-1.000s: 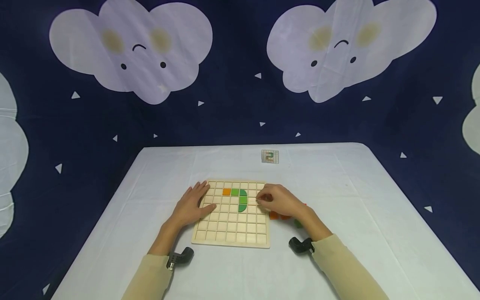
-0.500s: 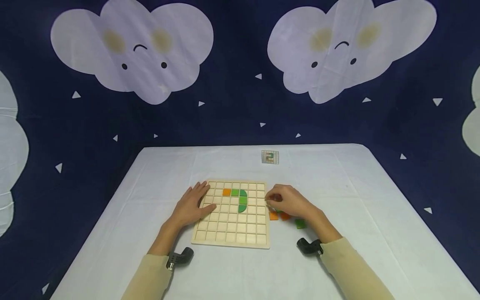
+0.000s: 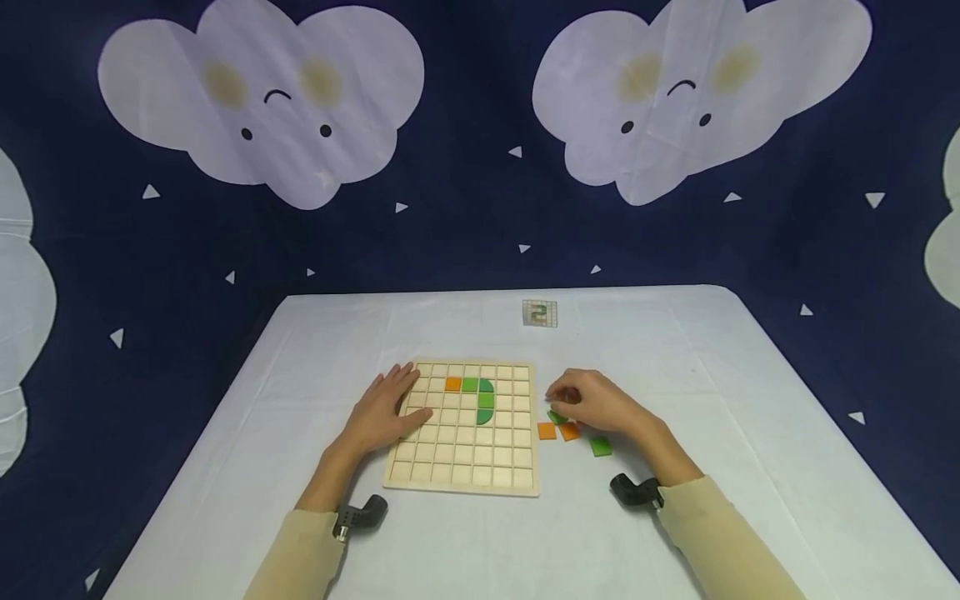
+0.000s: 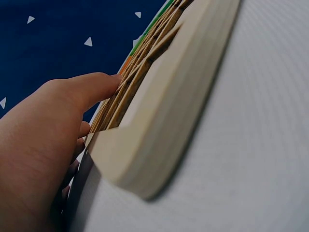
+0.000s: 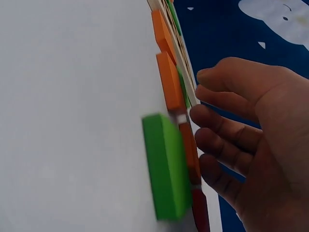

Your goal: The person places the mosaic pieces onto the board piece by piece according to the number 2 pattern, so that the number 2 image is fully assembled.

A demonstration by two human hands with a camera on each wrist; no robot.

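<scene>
A wooden grid board (image 3: 442, 457) lies on the white table. Set in its cells are an orange square tile (image 3: 453, 384), green square tiles (image 3: 486, 400) and dark green rounded tiles (image 3: 485, 416). My left hand (image 3: 382, 412) rests on the board's left edge, fingers spread and thumb over the cells. Right of the board, my right hand (image 3: 592, 402) hovers with loosely bent fingers beside loose tiles; no tile shows in its fingers. Below it lie two orange tiles (image 3: 547, 431), a green tile (image 3: 557, 417) partly under the fingertips, and another green tile (image 3: 601, 447).
A small pattern card (image 3: 540, 313) with a grid and a coloured figure lies behind the board. The right wrist view also shows a red tile (image 5: 200, 211) close under the hand. A dark blue cloth with clouds hangs behind the table.
My right hand has drawn back from over the board's right side to the loose tiles, uncovering more of them. The left hand and the tiles on the board have stayed put.
</scene>
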